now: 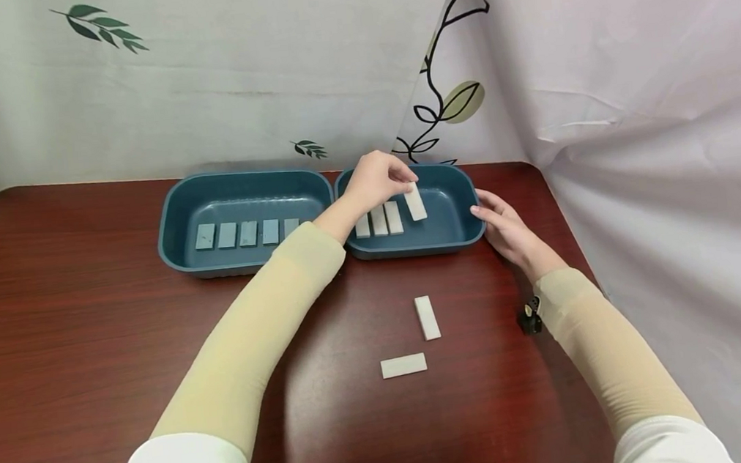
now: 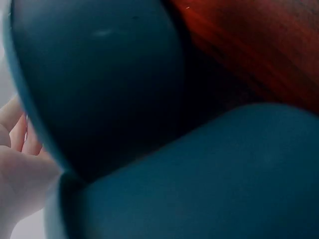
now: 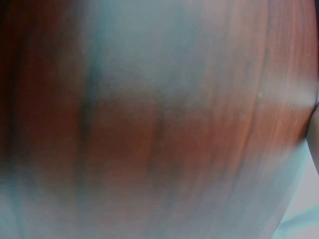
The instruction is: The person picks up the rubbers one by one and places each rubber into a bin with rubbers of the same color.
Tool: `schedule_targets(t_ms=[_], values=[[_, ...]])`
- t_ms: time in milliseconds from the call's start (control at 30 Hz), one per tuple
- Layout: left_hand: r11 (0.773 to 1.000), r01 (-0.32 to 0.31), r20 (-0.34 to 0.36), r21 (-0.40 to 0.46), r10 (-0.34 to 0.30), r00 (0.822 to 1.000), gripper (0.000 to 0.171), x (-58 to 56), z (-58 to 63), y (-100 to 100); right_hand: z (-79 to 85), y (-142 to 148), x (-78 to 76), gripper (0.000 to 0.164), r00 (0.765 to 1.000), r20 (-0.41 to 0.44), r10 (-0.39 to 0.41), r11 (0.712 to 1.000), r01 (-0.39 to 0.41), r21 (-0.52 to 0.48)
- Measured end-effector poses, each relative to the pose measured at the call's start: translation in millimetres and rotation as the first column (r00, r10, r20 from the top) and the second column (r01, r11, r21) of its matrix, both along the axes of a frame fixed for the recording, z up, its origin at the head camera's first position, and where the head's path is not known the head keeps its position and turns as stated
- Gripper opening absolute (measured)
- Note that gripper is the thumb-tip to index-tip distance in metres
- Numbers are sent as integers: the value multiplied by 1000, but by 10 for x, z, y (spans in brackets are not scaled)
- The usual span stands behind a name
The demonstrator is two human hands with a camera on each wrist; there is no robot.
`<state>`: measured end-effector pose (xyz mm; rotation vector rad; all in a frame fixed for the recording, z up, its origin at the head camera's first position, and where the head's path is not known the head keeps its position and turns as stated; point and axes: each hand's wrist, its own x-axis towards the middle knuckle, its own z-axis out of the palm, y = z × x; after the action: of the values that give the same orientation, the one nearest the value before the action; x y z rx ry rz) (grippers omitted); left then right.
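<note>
Over the right-hand blue plastic bin (image 1: 414, 248), my left hand (image 1: 375, 179) pinches a white rectangular tile (image 1: 415, 202) between thumb and fingers, its long side tilted. Several white tiles (image 1: 379, 220) lie in a row inside this bin, partly covered by the left wrist. At the bin's right end, my right hand (image 1: 509, 230) holds the rim, thumb over the edge and fingers along the outside. Two more tiles lie on the table: an upright-lying one (image 1: 427, 318) and a crosswise one (image 1: 403, 365). The left wrist view shows part of the left hand (image 2: 25, 164) beyond the bin walls.
A second blue bin (image 1: 228, 267) adjoins on the left, with several grey-blue tiles (image 1: 248, 233) in a row. Near the right forearm sits a small black object (image 1: 530, 317) on the dark red wooden table (image 1: 89, 344). A white curtain (image 1: 231, 74) hangs behind.
</note>
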<state>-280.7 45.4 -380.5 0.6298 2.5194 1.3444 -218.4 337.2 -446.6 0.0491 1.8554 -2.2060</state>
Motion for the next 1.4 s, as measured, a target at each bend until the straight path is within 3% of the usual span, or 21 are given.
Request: schedule_targets(t_ms=[267,700,1400], values=[[999,-16,18,-43,17,1000,19,-23,-140,48,-10,7,2,30,1000,-9,8,1000,-8,-3],[996,-65,18,-57,66,998,20,-52,-267,85,-13,2,-20,32,1000,-4,4,1000,-4,14],[999,-3,20,-52,4,1000,21,-56,-279,109,-11,21,-2,30,1000,-16,19,1000,-19,1]])
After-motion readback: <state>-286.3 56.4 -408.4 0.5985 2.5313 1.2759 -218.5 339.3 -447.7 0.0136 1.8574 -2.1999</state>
